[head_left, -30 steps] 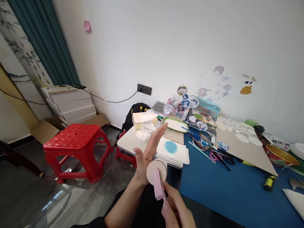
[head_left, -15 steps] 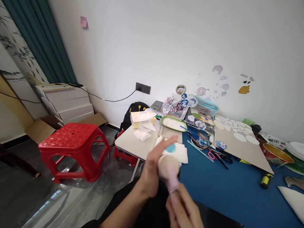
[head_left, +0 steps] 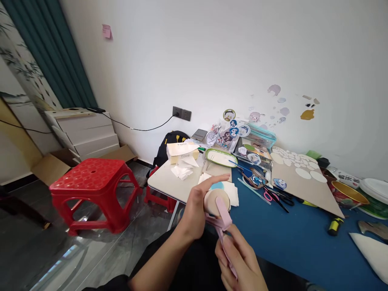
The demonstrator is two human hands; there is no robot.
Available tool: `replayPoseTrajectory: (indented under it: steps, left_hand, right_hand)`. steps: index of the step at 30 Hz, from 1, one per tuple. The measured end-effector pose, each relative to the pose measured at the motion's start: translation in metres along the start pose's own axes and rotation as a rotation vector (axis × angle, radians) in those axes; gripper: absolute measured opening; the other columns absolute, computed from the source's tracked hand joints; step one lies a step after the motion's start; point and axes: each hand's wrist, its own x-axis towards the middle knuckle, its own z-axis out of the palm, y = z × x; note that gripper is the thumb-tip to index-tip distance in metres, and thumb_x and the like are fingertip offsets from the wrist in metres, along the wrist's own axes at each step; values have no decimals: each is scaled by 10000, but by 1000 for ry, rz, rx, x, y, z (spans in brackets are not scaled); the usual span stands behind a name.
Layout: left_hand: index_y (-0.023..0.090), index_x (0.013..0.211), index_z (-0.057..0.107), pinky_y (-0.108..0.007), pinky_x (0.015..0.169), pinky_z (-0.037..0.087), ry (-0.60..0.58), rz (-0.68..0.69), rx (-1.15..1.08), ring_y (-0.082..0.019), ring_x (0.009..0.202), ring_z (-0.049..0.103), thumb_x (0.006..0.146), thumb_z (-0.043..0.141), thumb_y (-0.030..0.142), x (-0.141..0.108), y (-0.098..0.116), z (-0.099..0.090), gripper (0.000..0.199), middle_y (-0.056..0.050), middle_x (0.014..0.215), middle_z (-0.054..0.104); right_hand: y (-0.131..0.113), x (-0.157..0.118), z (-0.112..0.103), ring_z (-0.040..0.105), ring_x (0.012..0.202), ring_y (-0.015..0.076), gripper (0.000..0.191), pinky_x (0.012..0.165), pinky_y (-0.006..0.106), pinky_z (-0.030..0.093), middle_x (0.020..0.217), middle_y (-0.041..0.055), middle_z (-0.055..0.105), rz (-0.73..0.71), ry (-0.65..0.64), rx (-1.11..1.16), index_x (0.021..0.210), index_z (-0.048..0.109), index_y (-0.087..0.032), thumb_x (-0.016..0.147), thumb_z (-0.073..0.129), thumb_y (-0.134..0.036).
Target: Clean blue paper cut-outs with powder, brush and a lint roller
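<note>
My right hand [head_left: 238, 256] is closed around the pale pink handle [head_left: 223, 238] of a tool with a strip-like arm. That arm lies across the face of a round beige disc [head_left: 214, 202]. My left hand [head_left: 195, 210] is beside the disc, its palm toward it and a finger stretched out past the disc's upper edge. Some of its fingers are hidden, and whether it touches the disc I cannot tell. Just behind the disc lie white sheets [head_left: 233, 195] with a light blue round patch [head_left: 217, 186].
A tissue pack [head_left: 183, 151] and crumpled tissue sit on the pale table [head_left: 160, 180]. A green-rimmed tray [head_left: 221, 157], pink scissors [head_left: 268, 195], a cardboard sheet [head_left: 306, 184] and a yellow cutter [head_left: 334, 226] are beyond and right. A red stool [head_left: 91, 176] stands left.
The disc and pink tool were blurred and now show sharply, with the pink arm across the disc's face. My right hand has shifted slightly right.
</note>
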Motion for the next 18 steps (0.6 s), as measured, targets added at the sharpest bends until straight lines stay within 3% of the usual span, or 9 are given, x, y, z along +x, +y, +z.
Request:
replayPoseTrajectory:
  steps: [3, 6, 8, 10, 14, 16, 18]
  left_hand:
    - [172, 1084, 699, -481, 1124, 259, 33, -41, -211, -317, 1254, 492, 889, 97, 671, 12, -3, -3, 806, -98, 1213, 662]
    - [161, 993, 714, -462, 1106, 308, 205, 27, -452, -288, 1191, 558, 921, 116, 608, 17, -4, -7, 750, -105, 1100, 714]
    - [177, 988, 705, -439, 1106, 312, 324, 132, -438, -263, 1188, 563, 948, 157, 539, 12, -4, -8, 658, -84, 1095, 717]
    - [196, 1052, 681, -416, 1115, 290, 389, 221, -221, -245, 1234, 520, 965, 205, 480, 1, -4, -7, 561, -66, 1184, 678]
    - [185, 1309, 526, -419, 1130, 221, 253, 321, 405, -271, 1304, 434, 935, 323, 537, -19, -4, -2, 552, -99, 1384, 527]
    - [154, 1285, 549, -419, 1062, 321, 151, 295, 466, -289, 1223, 512, 916, 254, 611, -22, -4, 1, 657, -132, 1311, 584]
    - [155, 1128, 649, -395, 935, 430, 73, 208, 389, -281, 1080, 605, 912, 132, 633, -21, -5, 3, 736, -132, 1131, 683]
  right_hand:
    - [-9, 0, -3, 135, 344, -34, 614, 361, 132, 55, 543, -91, 438, 55, -48, 65, 1097, 594, -206, 643, 764, -584]
    - [-9, 2, -5, 157, 340, -32, 614, 354, 125, 78, 568, -83, 470, 52, -47, 116, 1124, 564, -212, 664, 757, -570]
    - [-8, 3, -5, 165, 336, -28, 626, 349, 126, 85, 589, -73, 492, 54, -46, 130, 1148, 549, -217, 671, 753, -566]
    - [-6, 4, -4, 162, 330, -25, 631, 344, 127, 88, 593, -74, 496, 50, -49, 144, 1161, 542, -224, 671, 757, -559]
    - [2, 2, 0, 144, 342, -15, 595, 355, 128, 72, 543, -89, 449, 33, -34, 153, 1109, 563, -229, 666, 756, -575]
    - [7, 0, 1, 167, 362, -1, 559, 375, 130, 85, 505, -90, 409, 5, -30, 147, 1051, 588, -216, 658, 766, -570]
    - [10, -1, -1, 202, 383, 12, 535, 394, 134, 106, 483, -86, 382, -46, -8, 146, 1003, 605, -205, 636, 794, -546]
